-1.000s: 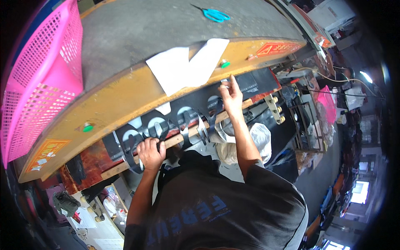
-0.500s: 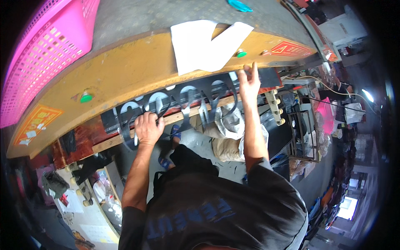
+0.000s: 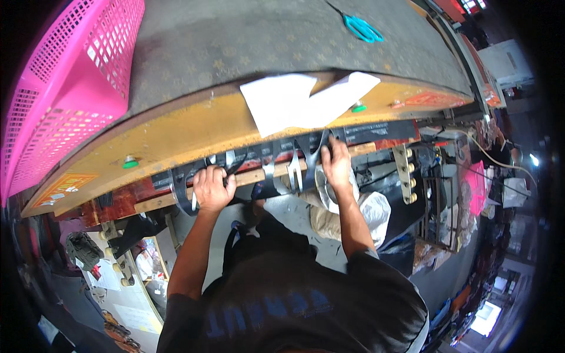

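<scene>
A black sheet with large cut-out openings (image 3: 268, 180) hangs in loops over the front of a wooden strip (image 3: 247, 176), below the yellow beam of a machine. My left hand (image 3: 213, 188) is closed on its left part, fingers curled over the black bands. At its right end my right hand (image 3: 337, 166) is also closed on a band, with the fingertips close under the beam. Behind the bands, more flat black material (image 3: 376, 133) lies on a reddish board. How far the sheet reaches under the beam is hidden.
The yellow beam (image 3: 194, 141) carries green buttons and white paper (image 3: 282, 103). On the grey top above lie turquoise-handled scissors (image 3: 362, 28), with a pink plastic basket (image 3: 109, 65) at left. Pale sacks (image 3: 368, 217) stand on the floor below, right of my legs.
My right hand has come down from the beam's lower edge and closed on the sheet's right end. My left hand keeps its grip. The view has shifted, bringing the whole scissors handle into sight.
</scene>
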`<state>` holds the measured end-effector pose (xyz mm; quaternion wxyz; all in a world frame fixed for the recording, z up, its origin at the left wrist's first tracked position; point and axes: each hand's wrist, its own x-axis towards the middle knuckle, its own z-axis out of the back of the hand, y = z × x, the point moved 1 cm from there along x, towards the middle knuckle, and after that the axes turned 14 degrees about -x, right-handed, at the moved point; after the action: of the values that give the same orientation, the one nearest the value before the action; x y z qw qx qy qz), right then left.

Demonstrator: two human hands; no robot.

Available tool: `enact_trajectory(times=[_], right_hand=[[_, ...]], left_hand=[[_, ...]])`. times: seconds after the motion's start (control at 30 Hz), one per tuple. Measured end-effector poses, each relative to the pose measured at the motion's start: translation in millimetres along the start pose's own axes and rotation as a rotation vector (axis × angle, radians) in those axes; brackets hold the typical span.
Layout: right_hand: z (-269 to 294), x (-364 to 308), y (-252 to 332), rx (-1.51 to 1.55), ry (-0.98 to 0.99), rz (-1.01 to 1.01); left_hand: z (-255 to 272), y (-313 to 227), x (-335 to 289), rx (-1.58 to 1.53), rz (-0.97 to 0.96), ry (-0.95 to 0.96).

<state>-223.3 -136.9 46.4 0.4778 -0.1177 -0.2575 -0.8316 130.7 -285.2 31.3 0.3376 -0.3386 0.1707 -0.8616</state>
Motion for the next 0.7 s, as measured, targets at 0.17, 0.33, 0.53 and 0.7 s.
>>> enact_trajectory(times=[0.17,0.33,0.53,0.7], right_hand=[[-22.0,-9.5,-21.0,-0.245,0.098,0.142],[-13.0,-0.2,-15.1,-0.19,0.027,0.169],[-1.9,-16.1,-17.5,-0.272,0.115,0.183],[36.2,-48.1,-15.3,-0.22,0.248,0.118]], left_hand=[[-3.4,-1.4,2.8,-0.01,0.003,-0.034],[-0.6,-6.7,6.9,0.02,-0.002,-0.018],[5.1,-16.2,-10.1,-0.009,0.073,0.023],[25.4,-50.7,-43.2,-0.095,0.109,0.054]])
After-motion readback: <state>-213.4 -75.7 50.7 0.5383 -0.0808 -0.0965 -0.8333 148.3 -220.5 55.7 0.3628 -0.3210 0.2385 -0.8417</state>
